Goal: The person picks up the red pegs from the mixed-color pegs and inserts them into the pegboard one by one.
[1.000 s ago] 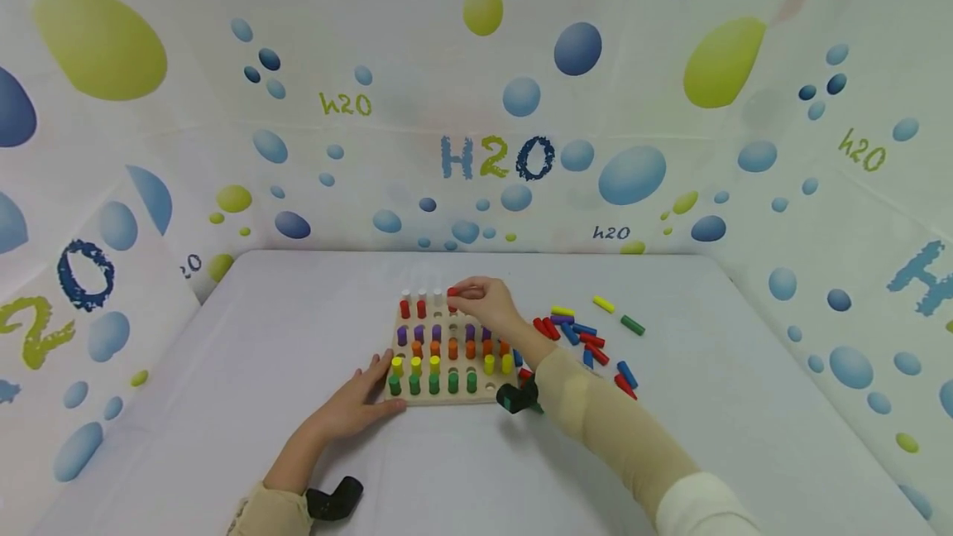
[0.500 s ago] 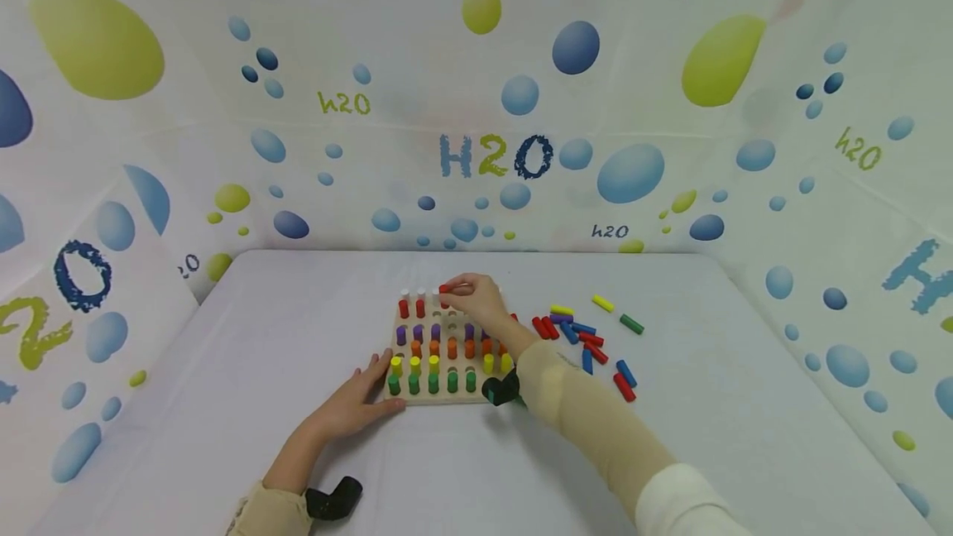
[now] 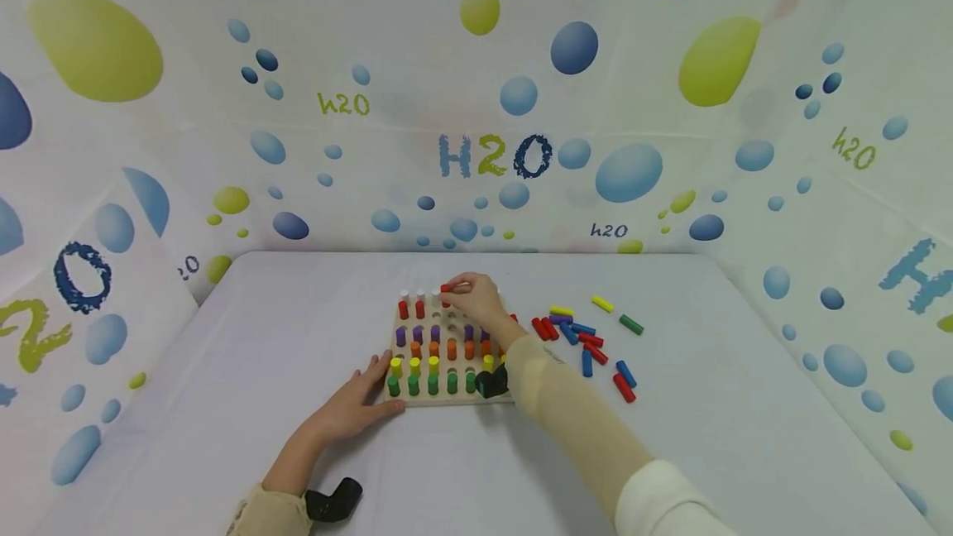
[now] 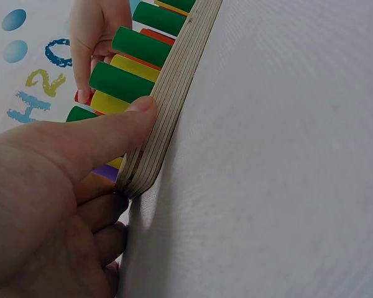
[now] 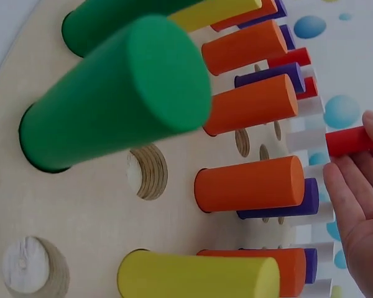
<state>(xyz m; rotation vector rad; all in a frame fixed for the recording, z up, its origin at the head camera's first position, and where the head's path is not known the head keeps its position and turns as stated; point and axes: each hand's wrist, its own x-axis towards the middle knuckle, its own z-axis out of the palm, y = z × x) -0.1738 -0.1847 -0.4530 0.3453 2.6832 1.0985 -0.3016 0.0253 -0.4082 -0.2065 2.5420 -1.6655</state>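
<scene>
A wooden pegboard [image 3: 447, 402] stands on the white table with rows of upright coloured pegs. My left hand [image 3: 353, 408] holds its front left corner. In the left wrist view the thumb [image 4: 140, 112] presses the front edge, and the other fingers are bent by the side. My right hand [image 3: 480, 303] is over the back of the board, pinching a red peg [image 5: 348, 141] between thumb and fingers. That peg is above the board, near the white pegs [image 3: 420, 296]. Green pegs [image 3: 433, 385] fill most of the front row. The right hand and sleeve hide part of the board's right side.
Loose blue, red, yellow and purple pegs [image 3: 593, 351] lie scattered on the table right of the board. A green peg [image 3: 631, 324] and a yellow peg [image 3: 602, 303] lie farther out. A patterned curtain [image 3: 476, 106] hangs behind the table.
My right hand, pinching the red peg, has shifted slightly left over the back rows, then stayed nearly still; its forearm has swung left. The left hand stays at the corner.
</scene>
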